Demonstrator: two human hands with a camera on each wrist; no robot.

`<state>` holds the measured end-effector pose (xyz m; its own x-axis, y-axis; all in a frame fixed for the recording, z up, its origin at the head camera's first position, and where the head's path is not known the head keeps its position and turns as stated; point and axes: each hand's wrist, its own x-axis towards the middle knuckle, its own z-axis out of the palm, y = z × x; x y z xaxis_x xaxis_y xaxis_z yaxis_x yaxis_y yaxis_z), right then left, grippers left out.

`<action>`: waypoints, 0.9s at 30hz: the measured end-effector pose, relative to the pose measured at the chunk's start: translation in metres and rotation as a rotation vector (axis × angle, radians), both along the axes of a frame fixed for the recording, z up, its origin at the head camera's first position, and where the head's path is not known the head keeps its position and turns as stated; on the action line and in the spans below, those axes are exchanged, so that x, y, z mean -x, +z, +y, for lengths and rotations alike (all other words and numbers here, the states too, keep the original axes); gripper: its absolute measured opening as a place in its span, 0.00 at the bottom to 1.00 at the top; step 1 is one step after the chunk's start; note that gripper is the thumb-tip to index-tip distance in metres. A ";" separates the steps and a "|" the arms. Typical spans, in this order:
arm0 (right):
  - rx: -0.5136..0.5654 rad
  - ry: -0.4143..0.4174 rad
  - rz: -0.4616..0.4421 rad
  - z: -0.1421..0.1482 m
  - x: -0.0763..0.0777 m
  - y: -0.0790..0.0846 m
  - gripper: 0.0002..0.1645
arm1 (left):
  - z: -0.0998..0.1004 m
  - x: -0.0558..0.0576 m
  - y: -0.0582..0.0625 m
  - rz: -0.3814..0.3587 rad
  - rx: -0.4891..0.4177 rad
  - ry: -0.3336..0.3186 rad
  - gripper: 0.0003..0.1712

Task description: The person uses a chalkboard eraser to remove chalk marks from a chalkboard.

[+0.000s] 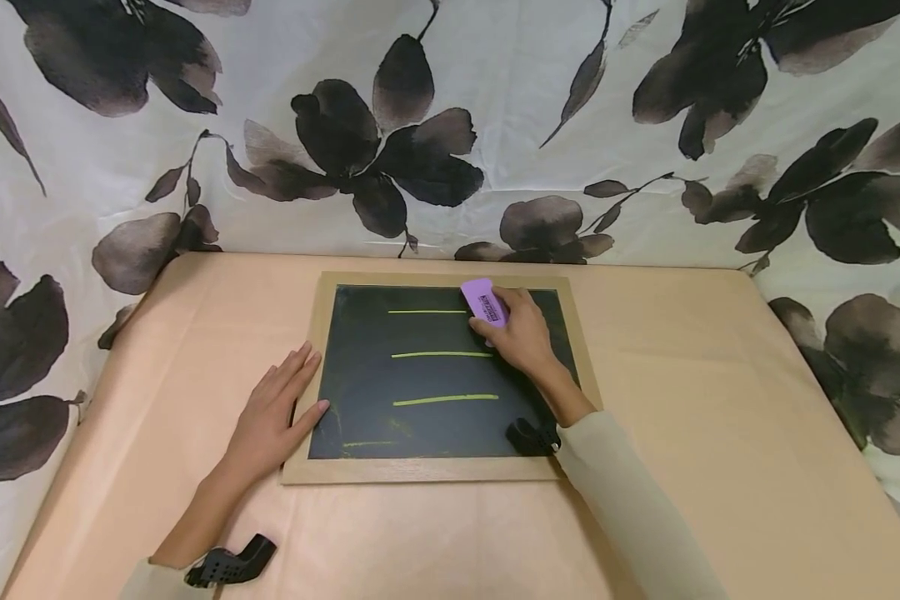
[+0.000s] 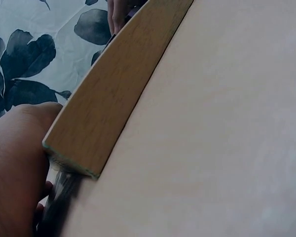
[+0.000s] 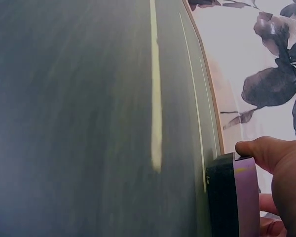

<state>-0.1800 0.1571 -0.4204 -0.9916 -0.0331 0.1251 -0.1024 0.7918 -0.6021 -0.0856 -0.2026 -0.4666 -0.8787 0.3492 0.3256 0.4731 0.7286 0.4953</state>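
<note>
Floral fabric [image 1: 525,83] in white, black and grey rises beyond the chalkboard [image 1: 420,470], which lies on a peach-coloured tabletop [image 1: 720,383]. What matters most is how the purple eraser [image 1: 483,302] sits against the top chalk line [image 1: 427,312]: it is at the chalkboard's far edge, right of the middle, just where the visible part of that line ends. Its long axis appears to slant across the line rather than follow it. The middle chalk line [image 1: 442,355] and the lower chalk line [image 1: 446,400] run nearly parallel to it, nearer the chalkboard's near edge.

Of the two hands, the right hand [image 1: 521,333] is the nearer, its thumb and fingers gripping the eraser. The left hand [image 1: 266,417] holds nothing; its fingers lie extended along the chalkboard's left side, well apart from the eraser.

Part of the eraser is hidden by the right hand, and the right wrist view cuts off its lower end. Whether its dark felt fully meets the chalkboard is hard to judge. A black wrist device [image 1: 531,437] covers some of the chalkboard's near right corner, and faint smudges [image 1: 367,443] near its near left corner are indistinct.
</note>
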 end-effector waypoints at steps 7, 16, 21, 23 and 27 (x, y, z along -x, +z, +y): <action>-0.015 0.045 -0.008 -0.021 0.003 0.002 0.41 | -0.001 0.001 0.000 -0.006 0.004 0.003 0.39; -0.021 0.088 -0.021 -0.044 0.010 0.003 0.41 | -0.001 0.004 0.001 -0.002 0.001 0.002 0.39; -0.025 0.113 -0.032 -0.051 0.013 0.003 0.41 | -0.002 0.004 0.000 0.001 0.000 0.003 0.39; -0.026 0.121 -0.036 -0.054 0.014 0.004 0.41 | -0.001 0.004 0.000 0.001 0.000 0.002 0.39; -0.020 0.135 -0.045 -0.060 0.016 0.006 0.41 | -0.002 0.004 0.000 0.005 0.005 0.003 0.39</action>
